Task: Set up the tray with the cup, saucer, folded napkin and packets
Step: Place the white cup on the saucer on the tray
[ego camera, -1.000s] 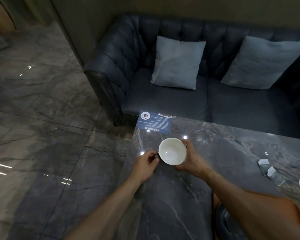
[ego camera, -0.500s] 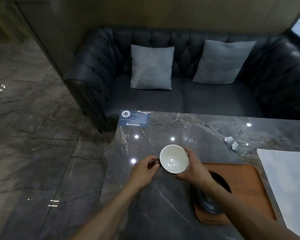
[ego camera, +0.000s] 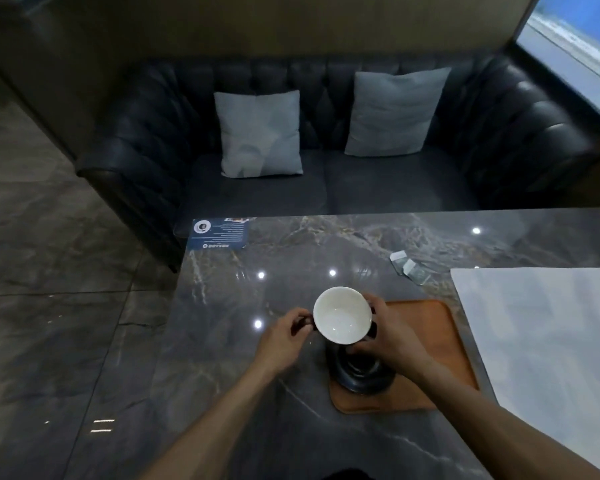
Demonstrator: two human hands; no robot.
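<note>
Above the dark saucer (ego camera: 361,374) on the brown tray (ego camera: 440,344), both hands grip a cup (ego camera: 342,315), white and empty inside: left hand (ego camera: 283,339) pinching its handle, right hand (ego camera: 394,336) cradling its side.

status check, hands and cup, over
Both hands on cup: left hand at handle, right hand on side. Cup above saucer on tray. Nothing in the way.
</note>
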